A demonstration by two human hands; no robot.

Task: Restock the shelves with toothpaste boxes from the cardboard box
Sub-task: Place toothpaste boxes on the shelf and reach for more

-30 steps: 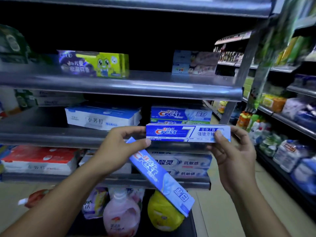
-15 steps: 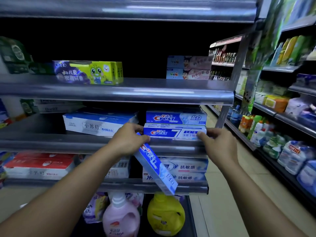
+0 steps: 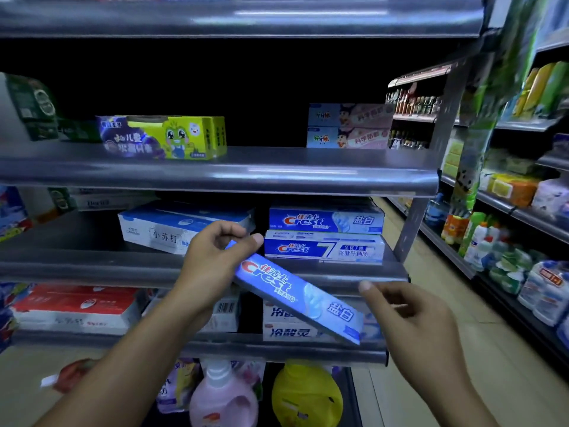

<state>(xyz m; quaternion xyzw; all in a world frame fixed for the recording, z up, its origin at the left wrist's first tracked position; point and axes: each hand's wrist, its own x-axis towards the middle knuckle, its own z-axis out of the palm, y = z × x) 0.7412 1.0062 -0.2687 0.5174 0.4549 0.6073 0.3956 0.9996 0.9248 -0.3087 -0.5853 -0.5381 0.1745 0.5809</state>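
My left hand (image 3: 212, 263) grips one end of a blue Crest toothpaste box (image 3: 301, 295), which slants down to the right in front of the shelves. My right hand (image 3: 409, 315) hovers by the box's lower end with loosely curled fingers and holds nothing. On the middle shelf (image 3: 92, 266) a Crest "7" box (image 3: 324, 248) lies at the front, with another Crest box (image 3: 326, 220) stacked behind and above it. No cardboard box is in view.
A white and blue pack (image 3: 172, 226) sits left of the Crest boxes. Children's toothpaste boxes (image 3: 163, 137) stand on the shelf above. Red packs (image 3: 74, 306) and blue boxes (image 3: 289, 331) fill the lower shelf. Detergent bottles (image 3: 221, 396) stand at the bottom. An aisle runs to the right.
The Crest "7" box now lies on the middle shelf and my right hand has let go and drawn back. My left hand has raised the slanted box.
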